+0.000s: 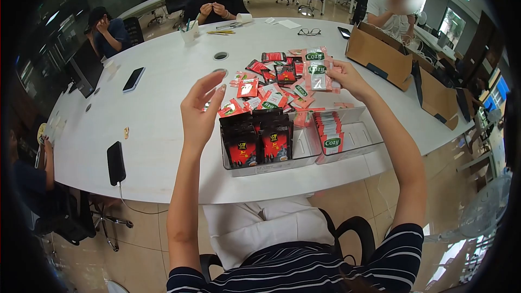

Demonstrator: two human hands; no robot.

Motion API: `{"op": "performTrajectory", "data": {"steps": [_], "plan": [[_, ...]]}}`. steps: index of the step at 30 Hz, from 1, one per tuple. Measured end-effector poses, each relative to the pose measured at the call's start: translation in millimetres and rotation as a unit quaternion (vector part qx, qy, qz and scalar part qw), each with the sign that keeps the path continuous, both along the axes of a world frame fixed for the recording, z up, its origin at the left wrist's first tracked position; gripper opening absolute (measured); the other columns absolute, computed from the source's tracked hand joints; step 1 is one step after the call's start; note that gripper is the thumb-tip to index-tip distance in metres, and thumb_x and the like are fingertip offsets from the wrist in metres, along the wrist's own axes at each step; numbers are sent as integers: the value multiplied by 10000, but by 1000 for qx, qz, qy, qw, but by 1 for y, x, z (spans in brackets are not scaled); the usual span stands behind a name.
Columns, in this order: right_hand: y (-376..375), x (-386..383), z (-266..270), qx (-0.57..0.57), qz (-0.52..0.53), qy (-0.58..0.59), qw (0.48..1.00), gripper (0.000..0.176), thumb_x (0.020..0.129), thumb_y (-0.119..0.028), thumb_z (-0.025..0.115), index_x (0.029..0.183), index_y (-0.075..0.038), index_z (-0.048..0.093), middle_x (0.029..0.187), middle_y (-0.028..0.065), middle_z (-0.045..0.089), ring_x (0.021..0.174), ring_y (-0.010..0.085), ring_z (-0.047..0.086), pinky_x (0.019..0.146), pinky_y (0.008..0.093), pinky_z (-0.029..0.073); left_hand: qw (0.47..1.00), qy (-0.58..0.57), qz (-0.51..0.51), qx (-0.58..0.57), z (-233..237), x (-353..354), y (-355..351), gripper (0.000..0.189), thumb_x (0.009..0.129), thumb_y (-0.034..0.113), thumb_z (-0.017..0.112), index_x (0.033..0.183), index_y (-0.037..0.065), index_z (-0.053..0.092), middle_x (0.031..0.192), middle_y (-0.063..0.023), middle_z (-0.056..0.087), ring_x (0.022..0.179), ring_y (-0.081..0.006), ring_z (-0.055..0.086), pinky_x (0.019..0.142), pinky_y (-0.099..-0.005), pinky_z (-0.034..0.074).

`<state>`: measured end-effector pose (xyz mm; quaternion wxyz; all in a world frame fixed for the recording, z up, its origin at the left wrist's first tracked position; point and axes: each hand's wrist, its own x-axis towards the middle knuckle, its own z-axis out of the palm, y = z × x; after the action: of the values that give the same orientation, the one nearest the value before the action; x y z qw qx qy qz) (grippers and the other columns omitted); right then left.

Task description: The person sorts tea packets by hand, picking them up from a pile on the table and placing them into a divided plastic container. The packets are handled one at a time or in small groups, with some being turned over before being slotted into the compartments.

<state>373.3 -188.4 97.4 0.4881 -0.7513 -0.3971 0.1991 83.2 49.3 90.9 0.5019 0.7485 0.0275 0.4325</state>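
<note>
Pinched in my right hand [347, 80] are pink-and-white Cozy sachets [317, 69], raised over a loose pile. My left hand [205, 103] hovers left of that pile, fingers apart, holding nothing. The pile mixes pink Cozy sachets [273, 99] with black-and-red coffee sachets [284, 74]. Nearer me stands a clear plastic organizer [304, 152]. Upright black-and-red coffee packets [275, 144] fill its left part. A row of upright Cozy sachets [332, 142] stands in the left side of its right-hand section.
A charging phone [115, 163] and another phone [133, 79] lie on the left. At the back are a pen cup [190, 31] and glasses [309, 32]. An open cardboard box [379, 54] stands at the right. Several other people sit around the white table [157, 125].
</note>
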Motion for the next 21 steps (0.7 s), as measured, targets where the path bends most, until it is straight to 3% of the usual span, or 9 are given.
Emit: {"op": "performTrajectory", "data": {"steps": [3, 6, 8, 13, 14, 16, 21], "plan": [[3, -7, 1, 25, -3, 58, 998, 280, 919, -118, 522, 1170, 1, 555, 1022, 39, 640, 854, 60, 611, 801, 223, 499, 991, 2, -78, -106, 11, -1, -18, 398, 909, 73, 532, 1297, 3, 472, 1278, -142, 549, 1210, -217, 507, 1020, -320, 401], [5, -31, 6, 128, 47, 113, 984, 237, 915, -127, 540, 1113, -3, 577, 948, 32, 655, 797, 66, 619, 712, 225, 505, 973, 23, -141, -183, 6, 5, -45, 482, 922, 87, 515, 1376, 18, 370, 1372, -147, 458, 1256, -222, 463, 1029, -324, 395], [3, -54, 15, 141, 75, 150, 976, 231, 917, -99, 526, 1120, 1, 569, 1004, 56, 651, 856, 81, 633, 780, 242, 516, 952, 61, -190, -232, 0, 8, -61, 575, 924, 124, 531, 1434, 55, 273, 1435, -137, 382, 1268, -234, 451, 1034, -335, 392], [-9, -101, 24, 111, 154, 171, 967, 342, 909, -113, 561, 1231, -3, 522, 1047, 46, 647, 905, 71, 605, 796, 232, 493, 881, 140, -271, -361, 2, 16, -104, 583, 954, 226, 504, 1451, 107, 224, 1333, -104, 459, 1188, -207, 516, 889, -410, 535], [-11, -109, 24, 96, 169, 168, 966, 367, 910, -120, 565, 1253, -4, 510, 1047, 42, 648, 908, 66, 598, 794, 228, 487, 883, 128, -282, -352, 2, 19, -112, 501, 970, 275, 474, 1400, 88, 297, 1243, -92, 515, 1119, -194, 566, 803, -420, 581], [-13, -123, 18, 111, 166, 115, 973, 391, 922, -165, 568, 1275, -8, 503, 1030, 19, 632, 919, 49, 555, 793, 218, 460, 847, 134, -307, -413, -10, 23, -120, 402, 978, 290, 459, 1292, 47, 398, 1190, -98, 555, 1050, -193, 608, 799, -386, 588], [-21, -133, 7, 124, 144, -38, 981, 371, 911, -184, 603, 1229, -5, 536, 965, 16, 605, 866, 43, 513, 744, 211, 443, 865, 32, -273, -420, -29, 26, -141, 325, 992, 276, 428, 1174, 10, 471, 1094, -110, 605, 964, -193, 646, 789, -346, 595]]}}
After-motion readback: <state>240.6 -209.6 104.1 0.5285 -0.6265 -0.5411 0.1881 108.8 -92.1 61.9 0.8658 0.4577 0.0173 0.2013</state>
